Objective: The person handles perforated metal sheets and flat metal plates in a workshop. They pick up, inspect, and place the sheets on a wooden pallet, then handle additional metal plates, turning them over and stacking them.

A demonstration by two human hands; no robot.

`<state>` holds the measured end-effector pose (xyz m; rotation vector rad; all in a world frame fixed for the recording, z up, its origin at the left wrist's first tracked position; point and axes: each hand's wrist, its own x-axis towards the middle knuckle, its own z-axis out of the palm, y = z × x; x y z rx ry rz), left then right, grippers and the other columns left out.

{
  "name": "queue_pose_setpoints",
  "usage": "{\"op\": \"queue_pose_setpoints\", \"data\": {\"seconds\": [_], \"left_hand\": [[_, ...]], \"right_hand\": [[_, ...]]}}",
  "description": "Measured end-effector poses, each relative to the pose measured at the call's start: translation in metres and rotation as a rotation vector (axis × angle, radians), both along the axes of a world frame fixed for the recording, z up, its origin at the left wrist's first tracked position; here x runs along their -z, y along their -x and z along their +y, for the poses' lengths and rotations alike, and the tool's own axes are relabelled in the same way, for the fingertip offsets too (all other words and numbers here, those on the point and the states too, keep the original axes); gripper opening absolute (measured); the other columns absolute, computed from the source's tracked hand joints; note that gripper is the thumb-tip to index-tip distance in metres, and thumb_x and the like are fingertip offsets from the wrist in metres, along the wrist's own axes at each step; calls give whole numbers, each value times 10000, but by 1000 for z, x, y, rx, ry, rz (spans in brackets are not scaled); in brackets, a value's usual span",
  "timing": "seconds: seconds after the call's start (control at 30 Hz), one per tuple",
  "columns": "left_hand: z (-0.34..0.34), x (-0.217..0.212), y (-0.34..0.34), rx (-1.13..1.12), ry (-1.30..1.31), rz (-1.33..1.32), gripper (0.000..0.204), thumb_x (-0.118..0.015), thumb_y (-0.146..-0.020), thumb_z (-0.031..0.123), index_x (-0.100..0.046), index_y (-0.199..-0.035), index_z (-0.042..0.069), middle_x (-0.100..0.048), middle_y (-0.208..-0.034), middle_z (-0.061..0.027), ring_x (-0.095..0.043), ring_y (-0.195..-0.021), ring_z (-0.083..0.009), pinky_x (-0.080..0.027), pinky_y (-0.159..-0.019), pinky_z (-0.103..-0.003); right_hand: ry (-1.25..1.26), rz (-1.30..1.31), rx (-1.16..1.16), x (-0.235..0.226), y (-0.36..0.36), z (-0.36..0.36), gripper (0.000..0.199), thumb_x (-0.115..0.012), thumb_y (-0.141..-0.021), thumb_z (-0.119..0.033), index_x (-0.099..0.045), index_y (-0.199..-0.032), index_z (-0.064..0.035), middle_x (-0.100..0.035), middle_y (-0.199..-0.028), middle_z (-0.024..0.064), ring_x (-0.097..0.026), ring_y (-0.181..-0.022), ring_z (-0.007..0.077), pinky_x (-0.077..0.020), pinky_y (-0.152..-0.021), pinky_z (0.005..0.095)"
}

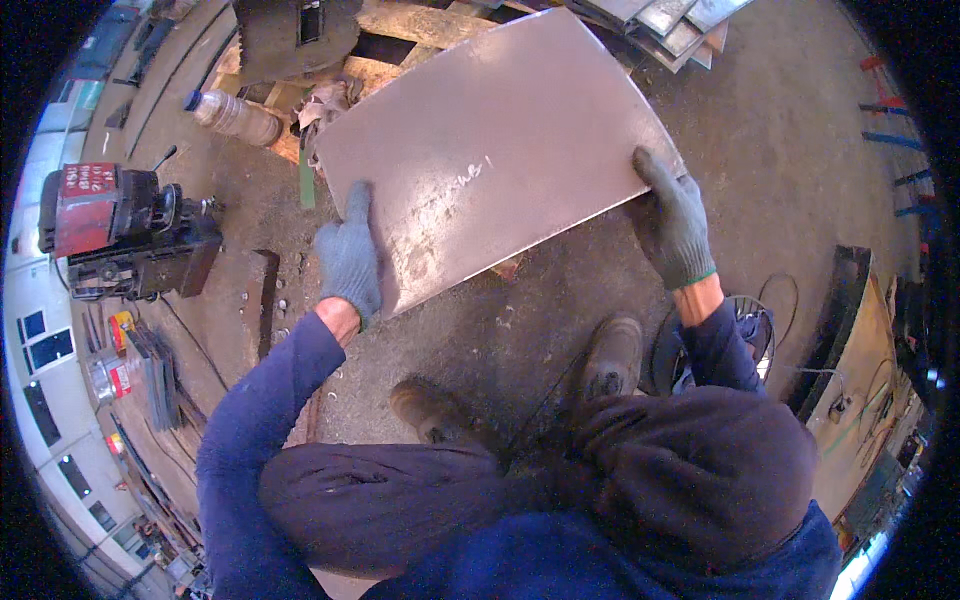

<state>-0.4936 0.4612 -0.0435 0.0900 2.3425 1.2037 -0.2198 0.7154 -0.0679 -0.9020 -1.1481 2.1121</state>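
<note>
A large flat metal plate (520, 130) is held tilted in front of me, with some hand-drawn marks near its middle. My left hand (350, 255), in a grey knitted glove, grips its near left edge with the thumb lying on top. At the near right corner my right hand (675, 220), gloved alike, holds the plate with the thumb over its face. The other fingers of both hands are mostly hidden under the plate or behind the palms.
Beyond the plate lies a wooden pallet (415, 22) with a dark metal piece (290, 40) on it. A plastic bottle (235, 117) lies beside it. More plates (665, 18) are stacked at the far right. A red and black machine (120, 225) stands left. My boots (612, 358) are on the floor below.
</note>
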Motion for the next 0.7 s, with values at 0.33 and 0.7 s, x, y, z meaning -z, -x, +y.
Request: {"op": "queue_pose_setpoints", "data": {"seconds": [0.33,0.7], "left_hand": [[-17,71,-9,179,-117,-84,674,-595,-1048,501,-674,-1258,-134,-746,-1098,-138,-672,-962,-199,-530,-861,-385],[-24,72,17,692,345,-66,698,-594,-1028,565,-721,-1158,-109,-758,-971,-201,-726,-919,-258,-553,-846,-429]], "right_hand": [[-394,-432,-118,90,-44,18,555,-604,-1098,-423,-642,-1405,38,-729,-1150,91,-692,-1002,188,-575,-839,352],[-1189,-1008,123,51,-23,82,482,-746,-943,-406,-739,-1202,1,-758,-1090,190,-739,-1020,355,-583,-909,461]]}}
